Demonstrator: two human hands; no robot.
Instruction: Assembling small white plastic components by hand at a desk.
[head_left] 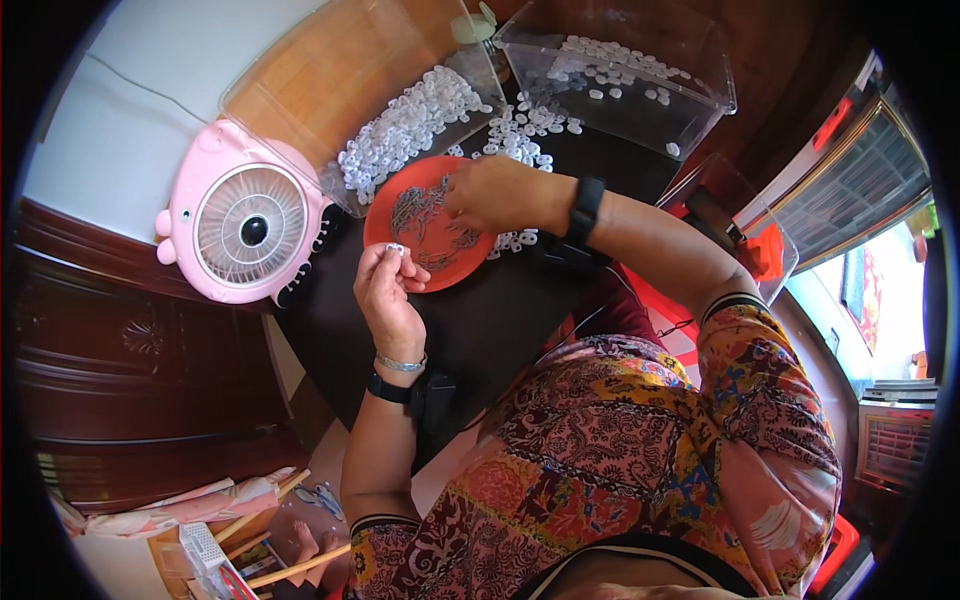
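My left hand (388, 290) pinches a small white plastic piece (397, 248) between thumb and fingertips, just over the near left rim of an orange-red plate (465, 272). Thin grey metal pins (412, 207) lie scattered across that plate. At its right side, my right hand (492, 197) reaches down with bent fingers among the pins; the fingertips are partly hidden, so whether a pin is between them cannot be made out. Many more white pieces (520, 135) are heaped on the dark table (480, 325) beyond the plate.
A clear bin (300, 85) behind the plate holds a big pile of white pieces. Another clear bin (625, 105), at the far right, has fewer. A pink animal-shaped fan (245, 215) stands at the left. Wrist straps with dark boxes are on both my arms.
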